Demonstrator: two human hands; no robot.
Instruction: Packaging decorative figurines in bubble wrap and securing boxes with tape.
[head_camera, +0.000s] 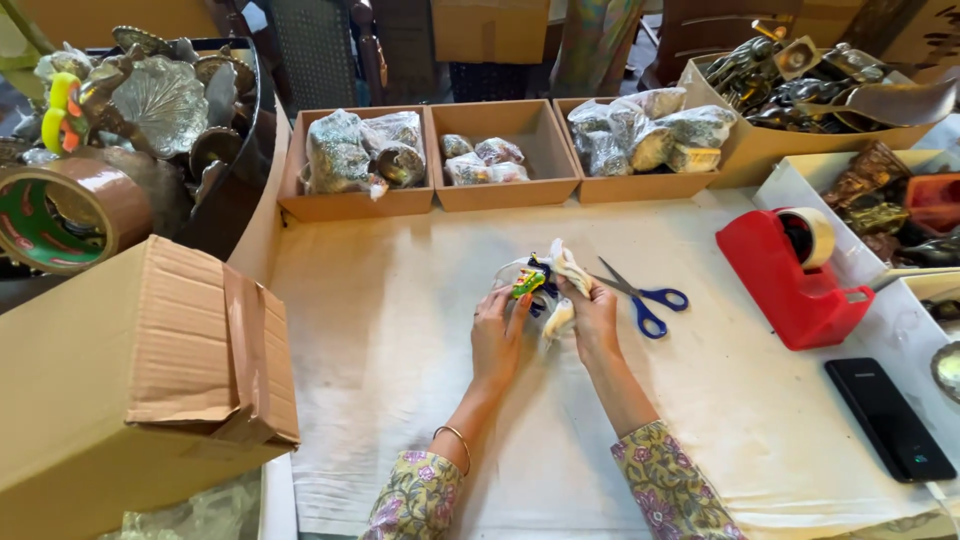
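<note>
Both my hands meet over the middle of a white cloth-covered table (400, 330). Between them is a small colourful painted figurine (532, 280), partly wrapped in clear plastic and white paper. My left hand (498, 335) grips it from the left side. My right hand (592, 315) holds the white wrapping on its right. Much of the figurine is hidden by my fingers and the wrapping.
Blue-handled scissors (650, 300) lie just right of my hands, then a red tape dispenser (795, 275) and a black phone (890, 420). Three open cardboard trays of wrapped items (505, 155) line the far edge. A large cardboard box (130, 380) and brown tape roll (60, 215) sit left.
</note>
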